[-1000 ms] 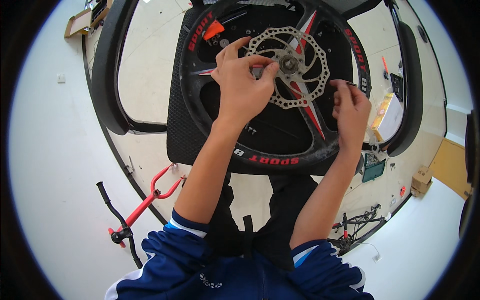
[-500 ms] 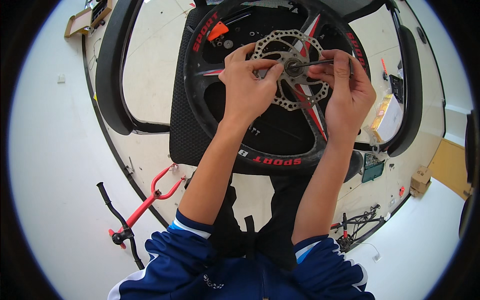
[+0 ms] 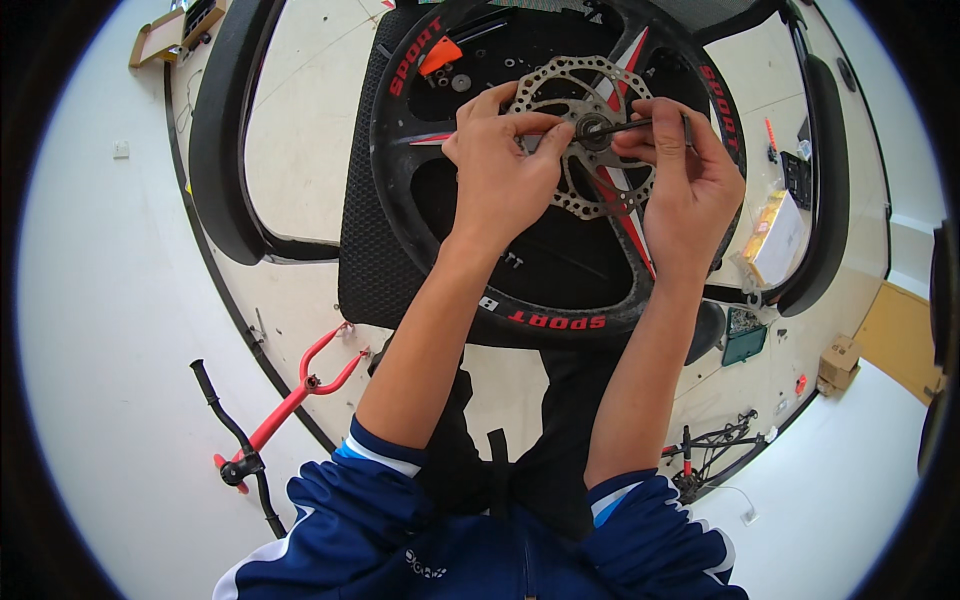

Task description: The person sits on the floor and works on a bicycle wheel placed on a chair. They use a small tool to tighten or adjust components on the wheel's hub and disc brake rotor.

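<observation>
Overhead: left hand (image 3: 500, 175) fingers pinched at hub of brake disc (image 3: 578, 140) on black wheel (image 3: 540, 310); right hand (image 3: 685, 185) gripping thin metal tool (image 3: 640, 125) at hub.

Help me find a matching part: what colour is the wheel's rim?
Black with red lettering, on the bicycle wheel, clearest in the head view.

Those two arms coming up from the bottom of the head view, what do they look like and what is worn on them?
Both forearms are bare, with no gloves, watch or rings visible on the left hand or right hand. Dark blue jacket sleeves are pushed up to the elbows, with white and light blue bands at the cuffs.
</observation>
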`<state>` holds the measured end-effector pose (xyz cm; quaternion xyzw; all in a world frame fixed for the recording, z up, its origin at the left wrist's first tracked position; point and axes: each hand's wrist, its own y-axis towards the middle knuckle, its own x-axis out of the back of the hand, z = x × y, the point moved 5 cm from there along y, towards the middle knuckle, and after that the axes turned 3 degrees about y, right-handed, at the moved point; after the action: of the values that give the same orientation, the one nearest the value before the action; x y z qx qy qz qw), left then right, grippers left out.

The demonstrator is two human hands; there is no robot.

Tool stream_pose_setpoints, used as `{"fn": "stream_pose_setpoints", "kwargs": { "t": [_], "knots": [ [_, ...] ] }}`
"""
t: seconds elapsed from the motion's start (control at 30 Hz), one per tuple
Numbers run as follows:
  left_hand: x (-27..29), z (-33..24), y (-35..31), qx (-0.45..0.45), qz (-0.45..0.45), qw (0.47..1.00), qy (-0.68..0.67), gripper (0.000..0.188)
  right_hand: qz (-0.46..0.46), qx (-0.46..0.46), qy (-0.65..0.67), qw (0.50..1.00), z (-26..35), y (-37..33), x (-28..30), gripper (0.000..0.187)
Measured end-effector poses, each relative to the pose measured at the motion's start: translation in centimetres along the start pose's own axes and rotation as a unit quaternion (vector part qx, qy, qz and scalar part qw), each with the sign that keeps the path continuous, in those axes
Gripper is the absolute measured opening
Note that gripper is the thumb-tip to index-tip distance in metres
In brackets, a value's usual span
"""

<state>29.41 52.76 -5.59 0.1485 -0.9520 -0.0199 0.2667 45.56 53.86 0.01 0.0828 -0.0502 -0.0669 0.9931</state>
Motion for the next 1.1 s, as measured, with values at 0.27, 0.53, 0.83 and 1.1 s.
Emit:
{"fn": "stream_pose_setpoints", "kwargs": {
  "t": [0.27, 0.53, 0.83, 1.1],
  "knots": [
    [-0.1, 0.2, 0.0, 0.002, 0.005, 1.0, 0.007, 0.023, 0.05, 0.041, -0.009, 0.998, -0.1, -0.2, -0.7, 0.016],
    [1.1, -0.4, 0.0, -0.075, -0.081, 0.992, 0.053, 0.016, 0.053, 0.082, -0.054, 0.994, 0.2, -0.1, -0.7, 0.015],
    [1.7, -2.1, -0.2, -0.23, -0.047, 0.969, 0.081, 0.017, 0.051, 0.1, -0.084, 0.99, 0.7, -0.3, -1.0, 0.015],
    [1.3, -2.0, -0.3, -0.238, -0.051, 0.965, 0.095, 0.016, 0.053, 0.125, -0.141, 0.981, 1.2, -0.4, -1.1, 0.016]
  ]
}}
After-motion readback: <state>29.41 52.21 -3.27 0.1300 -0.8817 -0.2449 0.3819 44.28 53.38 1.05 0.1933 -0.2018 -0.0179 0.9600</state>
